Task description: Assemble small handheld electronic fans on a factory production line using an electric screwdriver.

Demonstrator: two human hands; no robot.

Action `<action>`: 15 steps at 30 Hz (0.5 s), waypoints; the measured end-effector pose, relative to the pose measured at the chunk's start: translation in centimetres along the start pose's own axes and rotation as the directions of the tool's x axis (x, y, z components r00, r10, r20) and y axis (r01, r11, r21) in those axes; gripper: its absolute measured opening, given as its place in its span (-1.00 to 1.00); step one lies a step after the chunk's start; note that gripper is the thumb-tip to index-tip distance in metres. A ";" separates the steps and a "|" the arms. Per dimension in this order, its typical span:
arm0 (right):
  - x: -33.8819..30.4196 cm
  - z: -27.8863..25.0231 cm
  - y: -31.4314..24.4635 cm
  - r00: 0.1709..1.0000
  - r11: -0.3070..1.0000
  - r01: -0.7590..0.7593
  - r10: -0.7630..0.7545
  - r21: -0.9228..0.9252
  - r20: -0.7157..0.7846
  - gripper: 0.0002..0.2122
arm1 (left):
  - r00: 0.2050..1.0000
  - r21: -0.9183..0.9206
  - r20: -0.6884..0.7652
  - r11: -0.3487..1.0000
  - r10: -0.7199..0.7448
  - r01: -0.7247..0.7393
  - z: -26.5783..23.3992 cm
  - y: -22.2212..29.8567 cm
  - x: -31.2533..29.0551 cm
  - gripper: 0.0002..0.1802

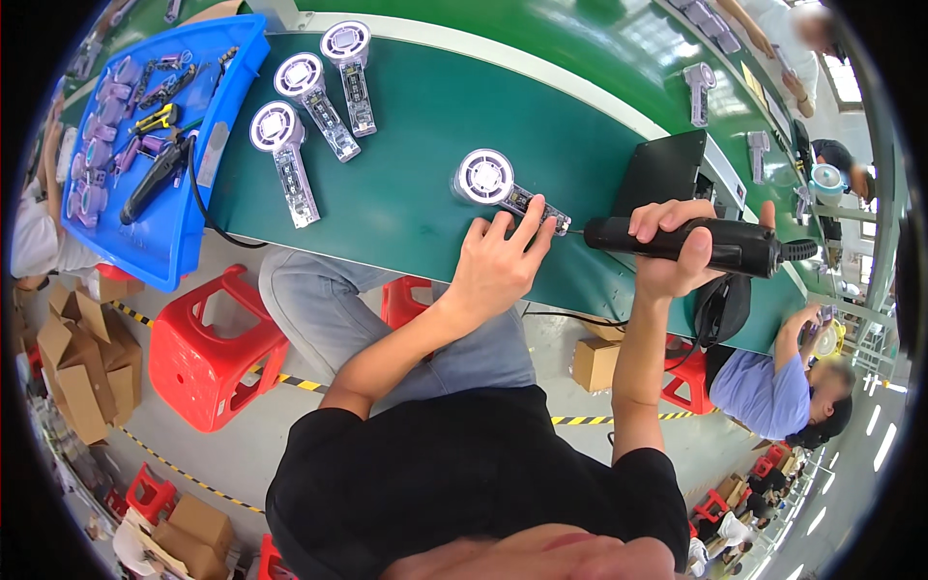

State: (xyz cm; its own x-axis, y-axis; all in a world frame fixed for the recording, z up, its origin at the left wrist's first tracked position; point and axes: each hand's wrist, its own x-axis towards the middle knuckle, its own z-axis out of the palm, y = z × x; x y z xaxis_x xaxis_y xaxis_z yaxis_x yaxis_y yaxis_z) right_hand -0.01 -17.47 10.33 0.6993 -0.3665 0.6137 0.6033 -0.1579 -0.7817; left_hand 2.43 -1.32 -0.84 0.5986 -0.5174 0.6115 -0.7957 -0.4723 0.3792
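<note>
An opened handheld fan (486, 178), with a round pale purple head and a handle that bares its circuit board, lies on the green table (406, 126). My left hand (500, 259) holds its handle from the near side, fingers pressed on the handle's right end. My right hand (677, 249) is wrapped round a black electric screwdriver (730, 247), held nearly level. The screwdriver's thin bit meets the end of the fan handle, close to my left fingertips. Whether a screw sits under the bit is too small to tell.
Three similar opened fans (300, 75) lie at the table's left. A blue bin (217, 145) there holds tools and purple parts. Behind my right hand stands a black box (662, 169). Red stools (217, 343) and cardboard boxes (87, 353) are below. A co-worker (773, 391) sits at right.
</note>
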 end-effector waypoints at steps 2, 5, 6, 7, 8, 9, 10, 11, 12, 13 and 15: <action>0.0 0.0 0.0 1.000 1.000 0.003 -0.003 0.002 0.008 -0.24 | 1.000 0.001 0.000 1.000 -0.002 0.002 0.0 0.0 0.0 -0.63; -0.2 0.2 0.3 1.000 1.000 0.006 -0.006 -0.005 -0.005 -0.32 | 1.000 -0.001 0.003 1.000 -0.003 0.003 0.1 0.0 0.0 -0.64; -0.4 0.0 0.6 1.000 1.000 0.010 -0.010 -0.019 -0.021 -0.37 | 1.000 -0.005 -0.002 1.000 -0.003 0.003 0.2 0.0 0.0 -0.64; -0.6 -0.1 0.8 0.999 0.999 0.011 -0.013 -0.033 -0.035 -0.42 | 1.000 -0.009 -0.005 1.000 -0.005 0.005 0.2 0.1 -0.1 -0.64; -0.8 0.0 0.9 0.999 0.999 0.009 -0.010 -0.033 -0.034 -0.42 | 1.000 -0.009 -0.004 1.000 -0.008 0.008 0.2 0.0 -0.1 -0.64; -1.0 0.2 1.0 0.998 0.999 -0.002 0.004 0.032 -0.063 -0.36 | 1.000 -0.015 -0.004 1.000 -0.005 0.005 0.1 0.0 -0.1 -0.65; -1.2 0.5 1.1 0.996 0.995 -0.012 0.021 0.099 -0.089 -0.28 | 1.000 -0.018 -0.004 1.000 -0.004 0.004 0.1 0.0 -0.1 -0.65; -1.3 0.6 1.0 0.998 0.995 -0.006 0.012 0.104 -0.061 -0.36 | 1.000 -0.016 -0.004 1.000 -0.009 0.009 0.1 0.0 -0.1 -0.65; -1.4 0.7 0.8 0.999 0.999 -0.006 0.007 0.034 -0.032 -0.39 | 1.000 -0.011 -0.009 1.000 -0.006 0.006 0.2 0.1 -0.2 -0.65; -1.5 0.9 0.6 1.000 0.999 -0.003 0.003 -0.036 -0.004 -0.42 | 1.000 -0.007 -0.013 1.000 0.000 0.000 0.2 0.1 -0.2 -0.66; -1.7 1.0 0.9 1.000 1.000 -0.006 0.007 -0.023 0.017 -0.36 | 1.000 0.000 -0.008 1.000 -0.001 0.001 0.1 0.0 -0.2 -0.66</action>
State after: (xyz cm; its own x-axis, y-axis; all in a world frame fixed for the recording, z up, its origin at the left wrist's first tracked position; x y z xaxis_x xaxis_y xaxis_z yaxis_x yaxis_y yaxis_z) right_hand -0.27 -16.11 8.67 0.7098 -0.3516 0.6104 0.5898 -0.1770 -0.7879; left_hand 2.37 -1.26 -1.00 0.5984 -0.5116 0.6166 -0.7953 -0.4727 0.3796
